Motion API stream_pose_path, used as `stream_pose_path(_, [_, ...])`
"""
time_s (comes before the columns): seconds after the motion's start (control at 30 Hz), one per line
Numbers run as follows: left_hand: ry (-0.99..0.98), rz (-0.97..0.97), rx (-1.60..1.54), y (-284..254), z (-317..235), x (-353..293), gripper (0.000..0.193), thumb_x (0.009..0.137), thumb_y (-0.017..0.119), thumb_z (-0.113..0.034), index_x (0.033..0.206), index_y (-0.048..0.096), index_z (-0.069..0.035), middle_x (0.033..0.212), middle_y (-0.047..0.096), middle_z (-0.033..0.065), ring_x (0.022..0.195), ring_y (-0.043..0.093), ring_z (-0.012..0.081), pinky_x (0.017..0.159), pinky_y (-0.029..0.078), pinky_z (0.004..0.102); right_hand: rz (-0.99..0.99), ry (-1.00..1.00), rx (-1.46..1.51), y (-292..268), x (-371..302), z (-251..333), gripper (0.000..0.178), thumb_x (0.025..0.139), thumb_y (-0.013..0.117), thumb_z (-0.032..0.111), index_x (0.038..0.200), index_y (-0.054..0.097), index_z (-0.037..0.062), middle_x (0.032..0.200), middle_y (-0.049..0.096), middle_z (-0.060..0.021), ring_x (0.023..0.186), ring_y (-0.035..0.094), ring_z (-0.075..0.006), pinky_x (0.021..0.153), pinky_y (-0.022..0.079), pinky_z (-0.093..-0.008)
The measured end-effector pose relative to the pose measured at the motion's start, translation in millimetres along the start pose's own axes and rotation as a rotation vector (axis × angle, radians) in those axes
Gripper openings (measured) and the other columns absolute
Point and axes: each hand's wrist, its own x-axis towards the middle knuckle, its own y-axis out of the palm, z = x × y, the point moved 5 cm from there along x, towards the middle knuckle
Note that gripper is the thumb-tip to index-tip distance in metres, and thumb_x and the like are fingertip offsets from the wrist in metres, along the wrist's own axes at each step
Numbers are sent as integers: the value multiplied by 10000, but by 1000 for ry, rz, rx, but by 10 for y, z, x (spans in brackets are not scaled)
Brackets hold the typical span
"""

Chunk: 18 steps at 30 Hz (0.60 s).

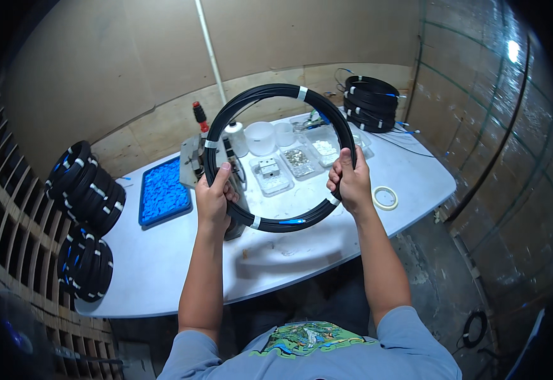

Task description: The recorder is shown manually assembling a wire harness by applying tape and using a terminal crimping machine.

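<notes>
Between my two hands, above the white table, a coil of black cable (270, 223) is held up as a ring. White tape bands bind it in several places, and a blue connector (292, 221) lies along its lower edge. My left hand (215, 197) is closed round the coil's left side, thumb on top. On the opposite side my right hand (350, 180) grips it, fingers curled round the cable. Behind the coil's left side stands a hand press (191, 163) with a red and black handle, partly hidden by the coil.
A blue tray (191, 209) of small blue parts sits left on the table (302, 269). Clear boxes of small parts (298, 161) and round white containers (260, 138) stand behind the coil. Stacked cable coils (89, 190) are at left and back right (370, 104). Right lies a tape roll (385, 198).
</notes>
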Motion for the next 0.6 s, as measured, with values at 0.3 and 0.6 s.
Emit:
stream_pose_path(0.3, [188, -289, 94, -679, -563, -619, 302, 979, 646, -238, 762, 467, -130, 586, 371, -44, 457, 379, 71, 445, 357, 261, 320, 60, 124, 884, 113, -370, 363, 1005, 570, 450, 1100, 450, 121, 668, 384, 38, 528, 414, -55, 451, 395, -224])
stream_pose_path(0.6, [317, -687, 186, -1548, -1116, -1610, 292, 969, 680, -262, 795, 495, -119, 561, 408, -53, 428, 398, 54, 436, 380, 243, 595, 326, 285, 2064, -348, -1007, 399, 997, 587, 443, 1210, 456, 132, 666, 392, 44, 517, 397, -58, 446, 391, -231])
